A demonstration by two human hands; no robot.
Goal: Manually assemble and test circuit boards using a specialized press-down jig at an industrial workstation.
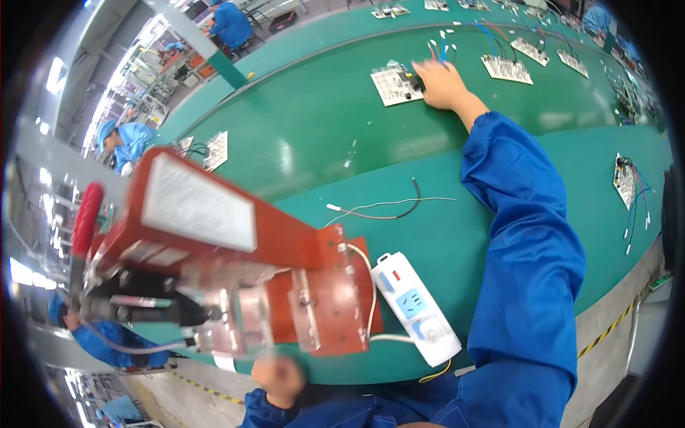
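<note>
On the green counter (pixel 314 107), the flat white circuit board with black components (pixel 394 87) lies just left of the right hand (pixel 445 85), nearer than the blurred left hand (pixel 280 378); neither hand's finger closure can be told.

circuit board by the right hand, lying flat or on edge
Lying flat: the circuit board rests on the green surface, dark parts showing on top, right hand at its right edge.

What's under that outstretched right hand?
The right hand is at the right end of a white circuit board; red and blue wires show beyond it. Whatever lies directly beneath is covered.
</note>
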